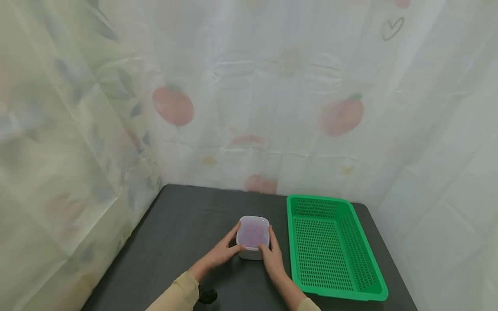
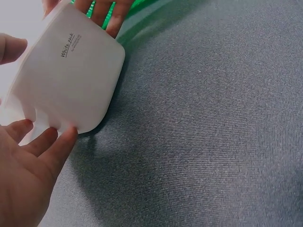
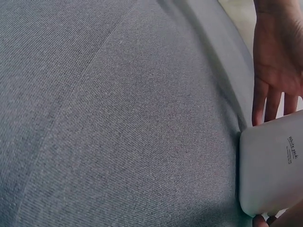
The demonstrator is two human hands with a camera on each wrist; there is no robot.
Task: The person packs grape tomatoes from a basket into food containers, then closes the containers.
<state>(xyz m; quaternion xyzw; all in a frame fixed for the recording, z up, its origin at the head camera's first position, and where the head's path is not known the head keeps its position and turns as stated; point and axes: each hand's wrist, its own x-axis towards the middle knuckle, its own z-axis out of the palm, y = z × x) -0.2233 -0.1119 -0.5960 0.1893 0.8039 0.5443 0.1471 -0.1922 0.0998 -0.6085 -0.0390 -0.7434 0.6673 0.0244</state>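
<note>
A white lidded food container stands near the middle of the dark table, pinkish-purple contents showing faintly through its translucent lid. My left hand grips its left side, fingers along the wall and thumb at the front edge of the lid. On the opposite side my right hand holds it the same way. The left wrist view shows the container's printed front wall, with left fingertips pressed to it. In the right wrist view, the container is partly cut off, and only a bit of the right hand shows at the bottom.
A green perforated plastic basket lies to the right of the container, nothing visible in it. Dark cloth covers the table. Patterned curtains hang behind and at both sides. A small black curved thing is beside the left sleeve.
</note>
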